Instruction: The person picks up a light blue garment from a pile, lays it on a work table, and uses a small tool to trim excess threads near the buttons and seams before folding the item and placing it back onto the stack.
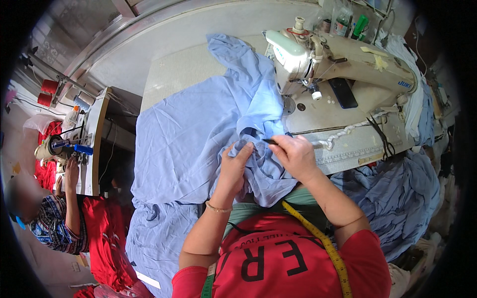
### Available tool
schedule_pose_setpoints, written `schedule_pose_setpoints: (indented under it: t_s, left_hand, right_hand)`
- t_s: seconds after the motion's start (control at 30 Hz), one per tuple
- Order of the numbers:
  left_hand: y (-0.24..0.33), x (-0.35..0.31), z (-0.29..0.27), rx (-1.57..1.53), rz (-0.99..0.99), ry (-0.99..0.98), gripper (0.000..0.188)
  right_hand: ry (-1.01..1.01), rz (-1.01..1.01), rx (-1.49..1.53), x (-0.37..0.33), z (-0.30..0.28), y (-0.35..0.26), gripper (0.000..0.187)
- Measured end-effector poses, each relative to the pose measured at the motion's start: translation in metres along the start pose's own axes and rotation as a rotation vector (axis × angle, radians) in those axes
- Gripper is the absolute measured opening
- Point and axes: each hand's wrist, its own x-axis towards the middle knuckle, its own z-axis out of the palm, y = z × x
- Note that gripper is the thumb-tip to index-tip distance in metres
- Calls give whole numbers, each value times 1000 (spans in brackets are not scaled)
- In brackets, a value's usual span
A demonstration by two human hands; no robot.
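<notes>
yellow tape measure (325,243): hangs down the front of the red shirt (268,248), probably worn there to be within reach while both hands are busy
left hand (234,169): its grip is clamped on a gathered fold of the blue cloth (184,134), seemingly to steady the spot facing the other hand
right hand (298,154): its grip is together on a small dark tool (270,141) pointing toward the fold; what kind of tool, i cannot tell
cloth's lie: the far part rests on the table (174,69), left of the sewing machine (343,54), and the near part bunches at the hands and sags toward the lap, which likely keeps the fold close for fine work
black scissors (382,138): lie at the table's front edge, right of the hands, presumably for an easy reach
dark phone (343,93): lies flat under the machine's arm, perhaps tucked clear of the cloth
blue heap (392,198): sits below the table at the right, maybe to leave the top free
co-worker (59,218): works at another machine (49,149) on the far left, red fabric (107,233) beside them
</notes>
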Motion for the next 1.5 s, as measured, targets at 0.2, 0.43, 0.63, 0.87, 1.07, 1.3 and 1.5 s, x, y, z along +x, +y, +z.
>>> schedule_pose_setpoints:
  t_s: [0.2, 0.43, 0.63, 0.87, 1.07, 1.3, 1.5]
  left_hand:
    - [0, -4, 0, -44, -29, 34, 20]
    - [-25, -15, 5, 749, 476, -75, 53]
    - [-21, -26, 20, 1134, 804, -241, 62]
    - [-30, -11, 0, 302, 455, -34, 27]
    - [-13, -7, 8, 719, 602, 10, 12]
    - [-8, -8, 11, 924, 721, -1, 11]
    - [-3, -6, 5, 881, 555, -104, 13]
  right_hand:
    - [-129, 199, -571, 7, -24, 34, 30]
    - [-248, 567, 1099, -7, -13, -18, 56]
    - [-216, 812, 1401, 6, -1, -18, 65]
    - [-157, 794, 1372, 2, 14, -11, 58]
    - [-144, 718, 1255, 0, 14, -9, 49]
    - [-143, 588, 1073, -1, 13, -12, 39]
    - [-106, 591, 1102, -1, 18, -10, 35]
